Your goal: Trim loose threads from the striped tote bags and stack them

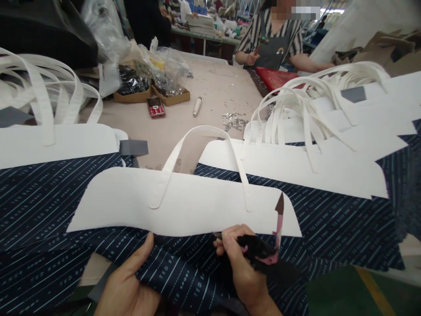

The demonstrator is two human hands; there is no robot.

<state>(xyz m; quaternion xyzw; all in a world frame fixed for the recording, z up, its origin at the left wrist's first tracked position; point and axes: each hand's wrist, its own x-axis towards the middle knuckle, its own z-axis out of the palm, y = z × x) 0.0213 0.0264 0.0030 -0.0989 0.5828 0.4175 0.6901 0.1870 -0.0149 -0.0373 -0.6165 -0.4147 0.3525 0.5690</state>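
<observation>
Before me lies a bag panel of white material (118, 197) with a white strap handle (200, 129) looped on it, joined to navy printed fabric (184, 267). My left hand (131, 281) grips a fold of this fabric, thumb on top and fingers beneath. My right hand (243, 263) is closed around a black-and-pink tool (258, 249), whose exact kind I cannot make out. A dark pointed piece of it sticks up over the white panel's right end. A thin tip shows by the right fingertips at the panel's lower edge.
Stacks of similar panels lie left (59, 136) and right (296, 162), with looped straps. Behind are boxes of small parts (174, 94), a red phone (155, 107), a pale cylindrical object (198, 106) and scattered metal bits (234, 120). Across the table a person (276, 48) holds a hammer.
</observation>
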